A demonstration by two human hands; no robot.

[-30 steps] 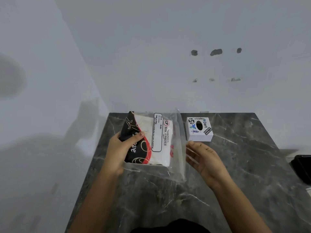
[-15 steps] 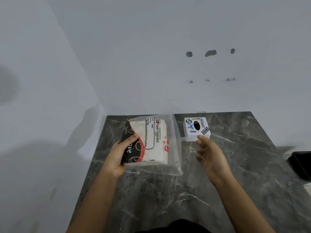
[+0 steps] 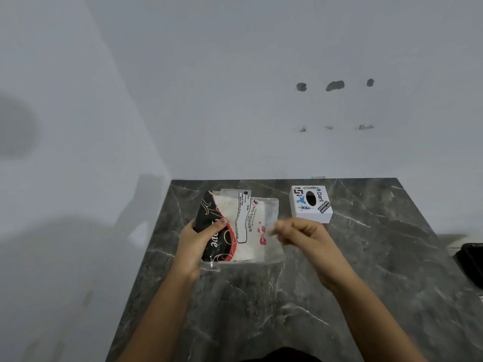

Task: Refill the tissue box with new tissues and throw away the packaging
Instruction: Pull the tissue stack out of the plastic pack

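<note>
A pack of tissues [image 3: 239, 226] in clear plastic wrap with a black, red and white print lies on the dark marble table [image 3: 366, 270]. My left hand [image 3: 198, 241] grips the pack's left side, thumb on top. My right hand [image 3: 300, 232] pinches the clear plastic at the pack's right edge, fingers curled shut on it. A small white cube tissue box [image 3: 311, 203] with stickers and a black oval opening on top stands just behind my right hand, at the back of the table.
White walls meet in a corner behind and to the left of the table. A black object [image 3: 470, 262] sits off the table's right edge. The front part of the table holds only my forearms.
The pack has been lowered flat onto the table. My right hand went toward the tissue box, then came back left and closed on the plastic at the pack's right edge.
</note>
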